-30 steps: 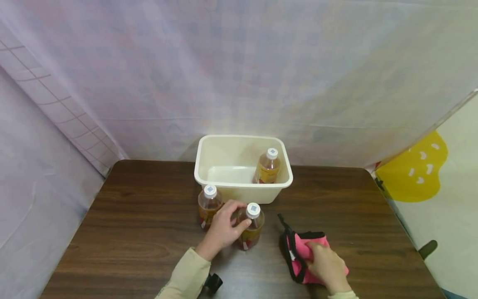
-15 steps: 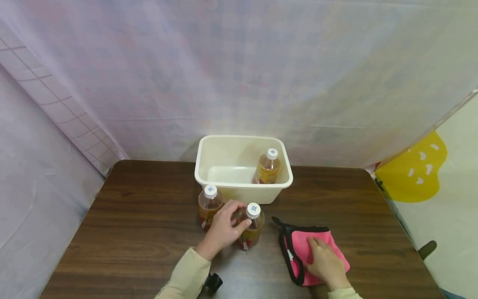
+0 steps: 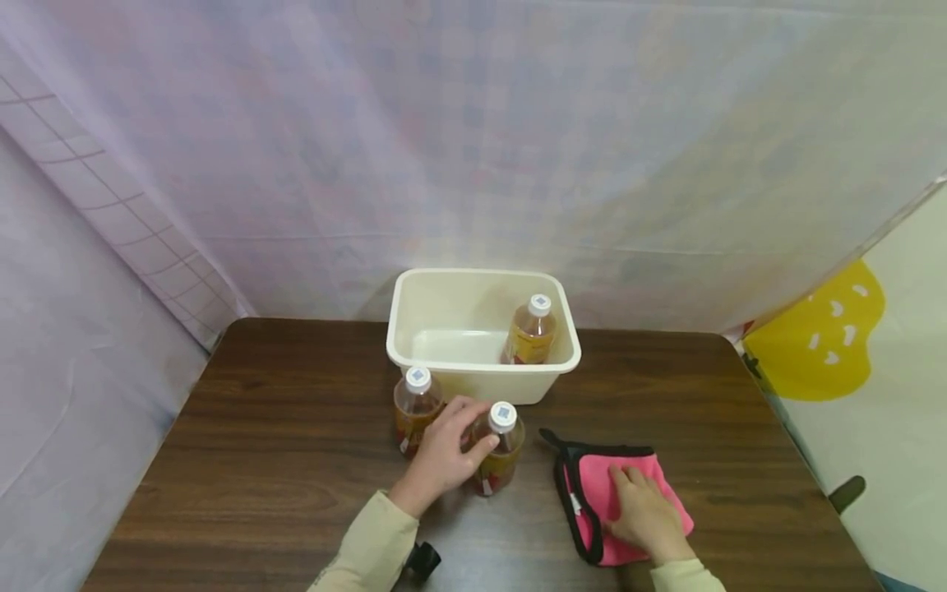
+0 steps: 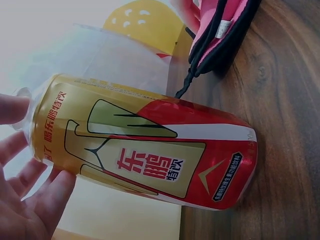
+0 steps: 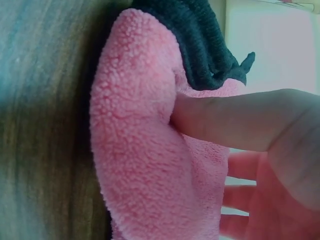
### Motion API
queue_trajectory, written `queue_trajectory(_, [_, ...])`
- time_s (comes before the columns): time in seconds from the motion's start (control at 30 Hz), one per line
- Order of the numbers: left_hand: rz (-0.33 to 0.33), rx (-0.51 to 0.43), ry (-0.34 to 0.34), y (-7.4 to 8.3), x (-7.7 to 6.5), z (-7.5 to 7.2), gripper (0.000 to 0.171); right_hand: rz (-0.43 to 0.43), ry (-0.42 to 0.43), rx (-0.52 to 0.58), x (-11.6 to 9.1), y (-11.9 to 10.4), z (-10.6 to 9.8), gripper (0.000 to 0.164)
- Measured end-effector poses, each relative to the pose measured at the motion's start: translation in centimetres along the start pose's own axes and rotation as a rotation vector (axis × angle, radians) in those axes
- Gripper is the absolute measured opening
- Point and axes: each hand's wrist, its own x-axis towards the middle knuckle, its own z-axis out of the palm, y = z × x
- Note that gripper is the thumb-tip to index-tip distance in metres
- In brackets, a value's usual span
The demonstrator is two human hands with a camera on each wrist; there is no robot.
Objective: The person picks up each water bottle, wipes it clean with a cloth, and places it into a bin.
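My left hand (image 3: 444,448) holds a drink bottle (image 3: 496,460) with a white cap round its upper part. In the left wrist view this bottle's label (image 4: 150,160) is gold and red, and the fingers lie at its shoulder. A second bottle (image 3: 416,411) stands upright just left of that hand. My right hand (image 3: 645,514) lies on a pink fleecy cloth (image 3: 669,493) with black trim. In the right wrist view the thumb presses into a fold of the cloth, whose edge hides the other fingertips.
Behind the bottles is a cream plastic bin (image 3: 481,380), with another bottle (image 3: 531,333) upright at its right side. A small black object (image 3: 423,561) shows beside the left sleeve. A curtain (image 3: 473,164) hangs behind the wooden table (image 3: 281,460).
The pink cloth, bunched under my right hand a second ago, now lies flatter and spread out. My left hand and the bottles have hardly moved.
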Motion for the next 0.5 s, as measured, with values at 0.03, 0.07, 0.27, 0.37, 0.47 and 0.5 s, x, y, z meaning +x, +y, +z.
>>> queue_trajectory(0.03, [0.000, 0.003, -0.002, 0.0, 0.0, 0.0, 0.040, -0.007, 0.006, -0.005, 0.0, 0.1, 0.0, 0.076])
queue_trajectory(0.07, [0.001, 0.005, -0.004, 0.0, 0.0, 0.0, 0.039, -0.017, 0.011, -0.011, 0.1, 0.1, 0.0, 0.075])
queue_trajectory(0.27, [-0.006, -0.013, -0.009, -0.1, 0.1, -0.1, 0.037, -0.087, 0.062, 0.017, 0.3, 0.2, -1.1, 0.063])
queue_trajectory(0.37, [-0.007, -0.023, -0.008, -0.1, 0.1, -0.1, 0.036, -0.116, 0.129, 0.048, 0.5, 0.1, -2.1, 0.053])
queue_trajectory(0.47, [-0.003, -0.029, -0.003, -0.1, 0.1, -0.1, 0.037, -0.155, 0.218, 0.082, 1.0, -0.2, -3.4, 0.044])
queue_trajectory(0.5, [-0.001, -0.028, -0.004, -0.1, 0.1, -0.1, 0.037, -0.167, 0.253, 0.097, 1.2, -0.3, -3.8, 0.041])
